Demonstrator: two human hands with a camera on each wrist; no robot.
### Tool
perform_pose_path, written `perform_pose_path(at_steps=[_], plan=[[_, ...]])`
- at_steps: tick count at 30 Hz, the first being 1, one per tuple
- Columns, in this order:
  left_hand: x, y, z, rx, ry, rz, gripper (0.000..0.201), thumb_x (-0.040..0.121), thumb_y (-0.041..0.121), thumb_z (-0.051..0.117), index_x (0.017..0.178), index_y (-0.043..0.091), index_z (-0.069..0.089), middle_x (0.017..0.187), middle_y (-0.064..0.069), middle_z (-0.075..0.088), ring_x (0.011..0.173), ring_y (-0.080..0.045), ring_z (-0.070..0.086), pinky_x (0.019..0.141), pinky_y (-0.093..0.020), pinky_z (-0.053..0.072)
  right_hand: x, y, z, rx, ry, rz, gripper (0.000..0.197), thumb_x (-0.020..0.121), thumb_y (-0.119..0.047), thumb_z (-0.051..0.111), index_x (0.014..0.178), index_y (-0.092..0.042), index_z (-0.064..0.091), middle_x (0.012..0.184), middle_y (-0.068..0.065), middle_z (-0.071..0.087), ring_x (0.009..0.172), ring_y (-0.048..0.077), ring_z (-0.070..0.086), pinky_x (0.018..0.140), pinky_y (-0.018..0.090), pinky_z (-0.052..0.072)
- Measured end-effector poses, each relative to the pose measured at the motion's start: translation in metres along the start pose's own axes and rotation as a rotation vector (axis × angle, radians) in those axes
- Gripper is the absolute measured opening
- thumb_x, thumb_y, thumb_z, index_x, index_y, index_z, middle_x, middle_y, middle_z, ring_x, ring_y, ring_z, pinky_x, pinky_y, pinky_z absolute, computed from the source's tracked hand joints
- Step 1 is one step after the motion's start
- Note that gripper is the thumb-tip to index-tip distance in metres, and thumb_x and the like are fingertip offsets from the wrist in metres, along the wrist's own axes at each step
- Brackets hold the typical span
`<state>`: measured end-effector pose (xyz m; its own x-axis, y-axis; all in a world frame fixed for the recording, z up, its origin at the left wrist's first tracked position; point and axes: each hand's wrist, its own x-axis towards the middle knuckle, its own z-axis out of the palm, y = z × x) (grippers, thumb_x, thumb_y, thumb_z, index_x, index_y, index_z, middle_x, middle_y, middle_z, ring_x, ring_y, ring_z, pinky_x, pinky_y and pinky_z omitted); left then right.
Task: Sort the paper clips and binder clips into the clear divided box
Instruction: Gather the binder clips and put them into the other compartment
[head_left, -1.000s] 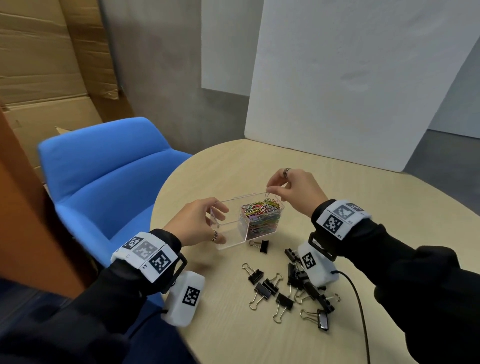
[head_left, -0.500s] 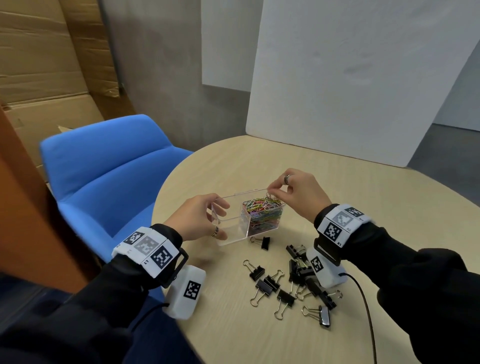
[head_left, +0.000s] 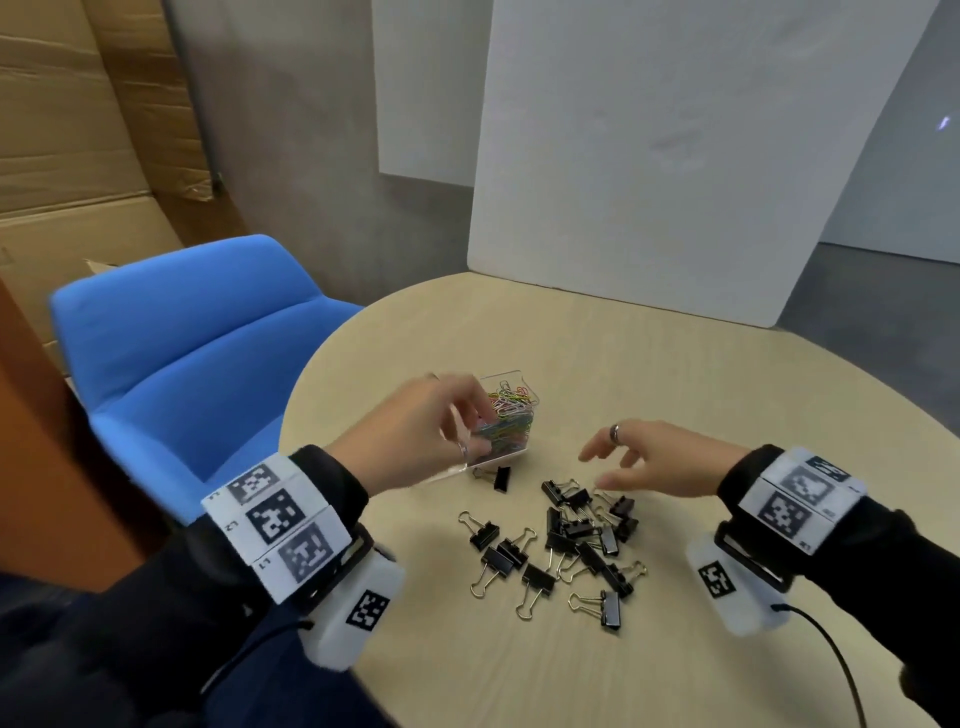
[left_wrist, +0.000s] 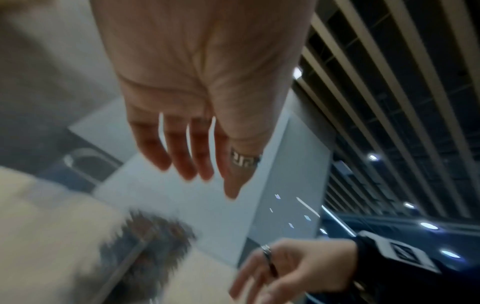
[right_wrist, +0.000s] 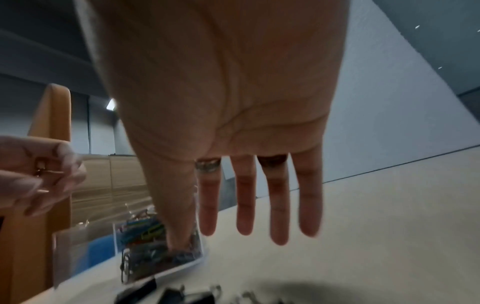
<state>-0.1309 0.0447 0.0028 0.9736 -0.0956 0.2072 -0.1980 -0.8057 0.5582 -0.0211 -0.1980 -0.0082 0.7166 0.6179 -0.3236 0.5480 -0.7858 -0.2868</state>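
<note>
The clear divided box (head_left: 511, 376) stands on the round table; its right compartment is full of coloured paper clips (head_left: 508, 415). My left hand (head_left: 475, 426) hovers over the box's left end, blurred, fingers loosely curled and holding nothing; the left wrist view shows this left hand (left_wrist: 202, 174) empty above the blurred box (left_wrist: 135, 253). My right hand (head_left: 592, 470) is spread open just above the pile of black binder clips (head_left: 582, 530). One binder clip (head_left: 497, 476) lies alone by the box's front. In the right wrist view the box's (right_wrist: 78, 257) left compartment is empty.
A blue chair (head_left: 208, 364) stands left of the table. A white board (head_left: 675, 182) leans at the table's far edge. A black cable (head_left: 831, 670) trails from my right wrist. The table edge (head_left: 291, 415) curves close to the box.
Both hands have let go of the box. My right hand moved down and right to above the binder clips and opened. My left hand lifted above the box's left end.
</note>
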Motion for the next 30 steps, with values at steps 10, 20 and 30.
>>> perform_pose_path(at_steps=[10, 20, 30], plan=[[0.014, 0.012, 0.044, 0.372, -0.677, 0.048, 0.054, 0.081, -0.002, 0.058, 0.128, 0.024, 0.051, 0.124, 0.004, 0.056, 0.107, -0.016, 0.054, 0.079, -0.025, 0.044, -0.008, 0.016, 0.020, -0.055, -0.048, 0.007, 0.038, 0.083, -0.019, 0.062, 0.117, -0.035, 0.055, 0.112, -0.009, 0.048, 0.099, 0.012, 0.057, 0.087, 0.022, 0.046], [0.018, 0.017, 0.052, 0.440, -0.653, 0.002, 0.038, 0.082, 0.011, 0.064, 0.119, 0.017, 0.057, 0.112, -0.002, 0.063, 0.096, -0.017, 0.056, 0.073, -0.024, 0.042, -0.007, 0.019, 0.023, -0.021, -0.025, 0.023, 0.015, 0.082, -0.019, 0.064, 0.081, -0.033, 0.061, 0.085, -0.005, 0.059, 0.063, 0.000, 0.050, 0.068, 0.018, 0.043], [0.021, 0.018, 0.028, -0.832, -0.223, -0.491, 0.022, 0.093, -0.003, 0.038, 0.095, 0.000, 0.060, 0.076, -0.010, 0.054, 0.065, -0.017, 0.053, 0.060, -0.022, 0.057, -0.017, 0.014, 0.011, 0.131, 0.137, 0.022, 0.017, 0.075, -0.018, 0.069, 0.080, -0.027, 0.055, 0.076, -0.012, 0.055, 0.069, 0.001, 0.052, 0.057, 0.010, 0.038]])
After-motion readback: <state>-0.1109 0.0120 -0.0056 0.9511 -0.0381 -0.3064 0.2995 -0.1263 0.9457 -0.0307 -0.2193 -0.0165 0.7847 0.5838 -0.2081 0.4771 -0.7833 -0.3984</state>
